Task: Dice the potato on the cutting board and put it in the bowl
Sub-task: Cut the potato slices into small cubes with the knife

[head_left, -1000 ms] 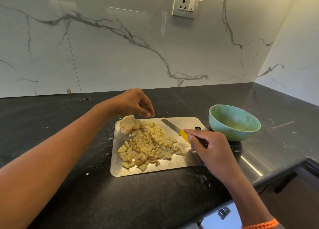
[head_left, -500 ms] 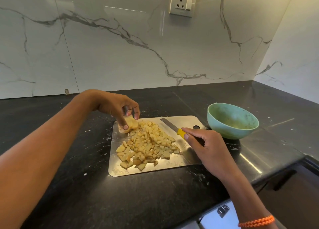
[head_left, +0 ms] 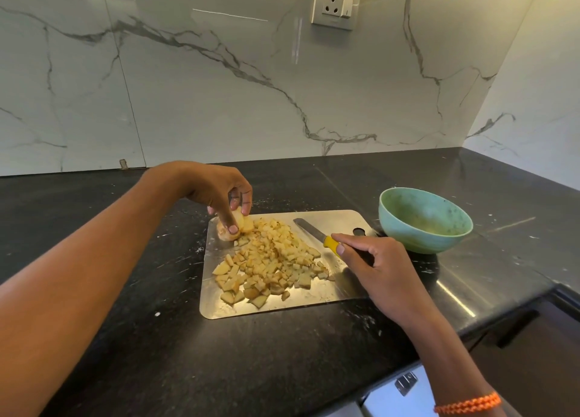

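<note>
A steel cutting board (head_left: 320,300) lies on the black counter with a heap of diced potato (head_left: 270,259) spread over its middle. At the board's far left corner my left hand (head_left: 222,193) pinches an uncut potato chunk (head_left: 238,225) from above with thumb and fingers. My right hand (head_left: 376,266) grips the yellow-and-black handle of a knife (head_left: 314,233), whose blade lies flat on the board pointing away to the left. The green bowl (head_left: 423,218) stands just right of the board and looks empty of dice.
The black counter (head_left: 157,338) has white specks and ends in an edge at the lower right, above a drawer handle (head_left: 406,382). A marble wall runs close behind, with a socket (head_left: 335,3) high up. A side wall closes the right corner.
My left hand came down from above the dice onto the uncut chunk at the board's corner and now pinches it. My right hand stays on the knife handle.
</note>
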Demonstrator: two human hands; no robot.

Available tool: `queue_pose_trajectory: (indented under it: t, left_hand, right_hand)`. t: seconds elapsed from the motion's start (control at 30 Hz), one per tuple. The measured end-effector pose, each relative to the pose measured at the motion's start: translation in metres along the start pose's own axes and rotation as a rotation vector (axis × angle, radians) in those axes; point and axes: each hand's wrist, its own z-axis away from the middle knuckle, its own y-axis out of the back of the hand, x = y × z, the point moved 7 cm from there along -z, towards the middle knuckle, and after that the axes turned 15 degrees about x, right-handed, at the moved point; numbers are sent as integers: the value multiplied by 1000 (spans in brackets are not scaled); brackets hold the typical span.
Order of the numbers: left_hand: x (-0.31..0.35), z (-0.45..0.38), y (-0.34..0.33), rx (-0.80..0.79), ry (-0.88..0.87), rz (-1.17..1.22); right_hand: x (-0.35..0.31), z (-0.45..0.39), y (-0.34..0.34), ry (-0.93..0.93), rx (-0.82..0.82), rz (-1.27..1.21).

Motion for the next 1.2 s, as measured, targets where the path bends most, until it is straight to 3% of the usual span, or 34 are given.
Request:
queue_pose_trajectory:
  t: [0.23,0.4,0.53,0.67,0.83,1.0,1.2]
  left_hand:
    - [5,3,5,-8,-32,-26]
    - [28,14,27,12,-161,226]
    - [58,12,36,156,-292,468]
    - [83,-3,15,409,-258,545]
    - [98,-21,-26,567,-209,358]
    - [92,-17,-31,769,-137,162]
    - [97,-18,-60,644,-61,-17]
  right_hand:
    - [-2,0,3,-19,9,-45]
    - [-3,0,8,-45,62,-117]
    - [1,-2,16,-91,141,-149]
    - [7,-3,20,-118,195,-118]
    - [9,-4,27,-141,270,-72]
    - [9,-5,23,-117,238,30]
    - [1,-5,13,-36,155,180]
